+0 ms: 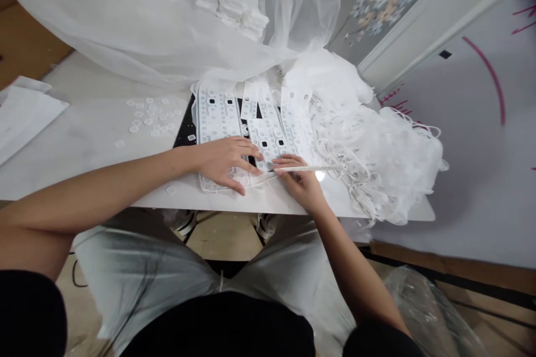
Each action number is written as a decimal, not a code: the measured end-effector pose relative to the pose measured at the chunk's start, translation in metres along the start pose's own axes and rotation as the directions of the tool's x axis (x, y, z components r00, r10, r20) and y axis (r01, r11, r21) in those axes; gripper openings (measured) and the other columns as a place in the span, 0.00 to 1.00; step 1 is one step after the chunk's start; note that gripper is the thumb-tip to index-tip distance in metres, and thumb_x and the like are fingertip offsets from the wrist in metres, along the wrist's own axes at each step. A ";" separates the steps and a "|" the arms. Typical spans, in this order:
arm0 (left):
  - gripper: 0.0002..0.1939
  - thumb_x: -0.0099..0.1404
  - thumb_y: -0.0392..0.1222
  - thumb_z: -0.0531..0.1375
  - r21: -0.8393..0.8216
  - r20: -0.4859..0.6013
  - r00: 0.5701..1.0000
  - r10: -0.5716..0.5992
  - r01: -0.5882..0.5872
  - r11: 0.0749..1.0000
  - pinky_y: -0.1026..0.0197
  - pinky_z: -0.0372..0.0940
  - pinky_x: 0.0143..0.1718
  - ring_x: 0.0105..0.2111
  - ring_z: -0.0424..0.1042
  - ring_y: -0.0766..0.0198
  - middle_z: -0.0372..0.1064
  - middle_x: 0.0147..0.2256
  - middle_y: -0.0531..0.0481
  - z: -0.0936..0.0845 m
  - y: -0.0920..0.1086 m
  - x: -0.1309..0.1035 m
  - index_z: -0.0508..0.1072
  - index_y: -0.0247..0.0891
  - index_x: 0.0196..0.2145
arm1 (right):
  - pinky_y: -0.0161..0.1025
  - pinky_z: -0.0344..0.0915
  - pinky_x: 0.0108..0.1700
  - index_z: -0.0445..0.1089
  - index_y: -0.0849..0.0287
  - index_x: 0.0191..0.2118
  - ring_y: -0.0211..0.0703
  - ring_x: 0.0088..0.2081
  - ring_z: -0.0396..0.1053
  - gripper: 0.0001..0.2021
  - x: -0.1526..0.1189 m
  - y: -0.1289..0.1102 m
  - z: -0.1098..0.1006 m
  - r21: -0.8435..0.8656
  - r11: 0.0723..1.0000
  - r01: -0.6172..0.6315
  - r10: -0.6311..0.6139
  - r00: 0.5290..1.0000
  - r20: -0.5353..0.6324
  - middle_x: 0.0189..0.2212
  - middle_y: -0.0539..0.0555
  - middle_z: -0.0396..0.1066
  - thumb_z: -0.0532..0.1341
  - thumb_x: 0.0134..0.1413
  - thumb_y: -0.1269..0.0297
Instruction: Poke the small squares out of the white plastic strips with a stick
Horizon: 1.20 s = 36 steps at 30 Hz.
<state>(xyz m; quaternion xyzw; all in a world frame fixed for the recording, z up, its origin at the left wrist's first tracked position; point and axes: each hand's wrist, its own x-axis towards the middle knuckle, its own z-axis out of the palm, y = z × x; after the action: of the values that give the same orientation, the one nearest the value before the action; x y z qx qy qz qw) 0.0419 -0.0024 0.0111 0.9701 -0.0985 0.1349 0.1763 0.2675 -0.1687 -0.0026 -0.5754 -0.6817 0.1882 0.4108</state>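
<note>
My left hand lies palm down with its fingers spread, resting on white sheets printed with rows of small grey marks. Between the thumb and fingers of my right hand is a thin white stick-like tool. Its tip, at the left end, is by the lower edge of a narrower printed strip with dark square cutouts. Too little of the tool shows to tell its exact kind. Part of a black mat shows under the sheets.
Small clear squarish pieces are scattered on the white table. A heap of white looped cords and bags sits at the right. Sheer white plastic covers the back, with stacked white pieces. White sheets lie far left.
</note>
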 end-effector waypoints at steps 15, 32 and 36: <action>0.27 0.59 0.60 0.67 -0.107 -0.016 1.000 0.013 -0.014 0.994 0.45 0.58 0.60 0.58 0.67 0.45 0.70 0.55 0.40 -0.003 0.007 0.006 0.78 0.45 0.52 | 0.50 0.62 0.53 0.73 0.52 0.49 0.50 0.51 0.70 0.14 -0.010 -0.015 0.011 -0.508 0.827 0.239 -0.193 0.971 0.143 0.37 0.54 0.78 0.52 0.67 0.71; 0.24 0.60 0.58 0.67 -0.083 -0.043 0.999 0.015 -0.019 0.996 0.46 0.59 0.59 0.56 0.70 0.47 0.72 0.55 0.40 0.002 0.005 0.001 0.78 0.44 0.50 | 0.53 0.67 0.58 0.79 0.53 0.42 0.51 0.54 0.72 0.13 -0.011 0.016 -0.032 -0.008 0.973 -0.232 0.230 0.966 -0.122 0.43 0.54 0.79 0.59 0.64 0.55; 0.24 0.59 0.57 0.68 -0.074 -0.047 0.999 0.015 -0.019 0.997 0.47 0.60 0.58 0.55 0.70 0.47 0.72 0.55 0.40 0.002 0.003 0.000 0.78 0.44 0.50 | 0.53 0.66 0.60 0.79 0.52 0.41 0.50 0.56 0.70 0.11 -0.012 0.019 -0.031 0.009 0.979 -0.202 0.202 0.978 -0.058 0.45 0.53 0.79 0.60 0.63 0.56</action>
<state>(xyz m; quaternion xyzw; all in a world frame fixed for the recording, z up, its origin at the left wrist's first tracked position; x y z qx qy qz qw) 0.0420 -0.0064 0.0102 0.9586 -0.1075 0.1550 0.2134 0.3037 -0.1819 -0.0017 -0.6463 -0.6072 0.2129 0.4102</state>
